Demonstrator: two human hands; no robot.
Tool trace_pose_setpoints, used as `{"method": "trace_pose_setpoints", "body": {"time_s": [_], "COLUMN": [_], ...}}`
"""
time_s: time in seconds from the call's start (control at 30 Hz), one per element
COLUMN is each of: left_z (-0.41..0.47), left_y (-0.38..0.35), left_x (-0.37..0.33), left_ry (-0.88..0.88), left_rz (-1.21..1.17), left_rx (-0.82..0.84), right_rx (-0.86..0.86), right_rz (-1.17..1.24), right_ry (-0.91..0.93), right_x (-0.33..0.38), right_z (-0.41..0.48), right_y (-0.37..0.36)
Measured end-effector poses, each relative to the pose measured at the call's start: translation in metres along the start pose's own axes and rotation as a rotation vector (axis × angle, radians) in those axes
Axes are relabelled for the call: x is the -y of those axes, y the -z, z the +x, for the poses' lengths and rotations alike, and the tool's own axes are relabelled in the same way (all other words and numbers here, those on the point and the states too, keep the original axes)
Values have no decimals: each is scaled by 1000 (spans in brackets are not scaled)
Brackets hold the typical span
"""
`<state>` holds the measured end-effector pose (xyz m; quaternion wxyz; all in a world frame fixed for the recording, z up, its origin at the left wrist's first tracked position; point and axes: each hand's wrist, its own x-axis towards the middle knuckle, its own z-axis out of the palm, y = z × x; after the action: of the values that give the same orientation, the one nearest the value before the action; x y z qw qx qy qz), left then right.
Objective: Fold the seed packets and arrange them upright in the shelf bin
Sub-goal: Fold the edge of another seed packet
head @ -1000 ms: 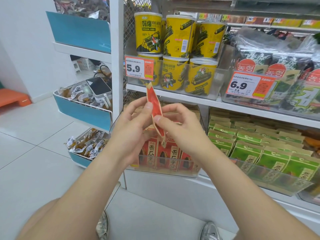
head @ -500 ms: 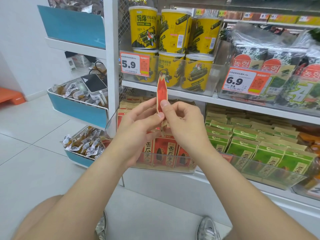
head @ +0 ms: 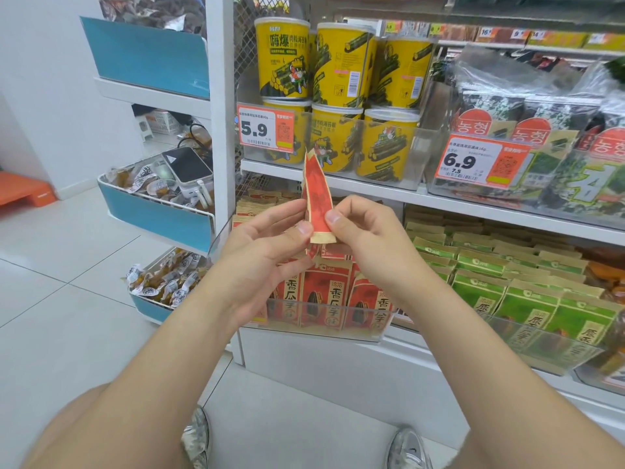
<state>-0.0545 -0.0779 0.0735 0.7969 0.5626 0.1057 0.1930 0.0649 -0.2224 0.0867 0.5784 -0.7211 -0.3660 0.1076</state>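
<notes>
A red seed packet (head: pixel 316 194) stands on end between both hands, its tan sealed edge turned up at the bottom. My left hand (head: pixel 260 252) pinches its left side with the thumb near the lower edge. My right hand (head: pixel 368 245) pinches the right side with thumb and forefinger. Just below the hands, a clear shelf bin (head: pixel 321 328) holds several red seed packets (head: pixel 324 299) standing upright. The held packet's lower part is hidden behind my fingers.
A neighbouring clear bin (head: pixel 548 353) holds green packets (head: pixel 527 302). Yellow cans (head: pixel 338 96) and a 5.9 price tag (head: pixel 265 132) fill the shelf above. Blue side baskets (head: pixel 159 211) with small wrapped snacks hang at the left. My shoes (head: pixel 407 450) are on the white floor below.
The packet has turned from a slanted, edge-on pose to upright with its broad red face showing, and its bottom edge is now folded up between my thumbs. Both hands stayed above the bin.
</notes>
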Motion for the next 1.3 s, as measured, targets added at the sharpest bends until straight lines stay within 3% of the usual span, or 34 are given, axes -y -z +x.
{"method": "trace_pose_setpoints", "body": {"time_s": [0.1,0.2,0.53,0.63,0.73,0.8,0.9,1.0,1.17,1.3], "left_z": [-2,-3,-1,-1,-3,-7,-9,-10,-9,-12], "left_y": [-2,-4,-1,2,10,7,-1,-9,-21,-22], "left_x": [0,0,-1,3,2,3,12,15,6,3], "left_ry": [31,51,54,16,-109,-172,-179,-139,-37,-37], "left_rz": [-23,-41,-65,114,414,600,724,611,219,193], "left_rx": [8,21,3,-58,-67,-6,52,29,-260,-222], "right_rx": [-23,-33,222,321,331,242,8,-81,71,8], "right_rz": [-162,-147,-41,-122,-130,-54,-15,-18,24,163], "right_ry": [91,104,78,73,-50,-85,9,-2,-122,-130], "right_x": [0,0,-7,-11,-11,-9,-9,-11,-6,-3], "right_z": [-1,0,-4,-6,-5,-6,-4,-3,-5,-6], "right_y": [-1,1,5,1,2,1,-7,-6,-3,-11]}}
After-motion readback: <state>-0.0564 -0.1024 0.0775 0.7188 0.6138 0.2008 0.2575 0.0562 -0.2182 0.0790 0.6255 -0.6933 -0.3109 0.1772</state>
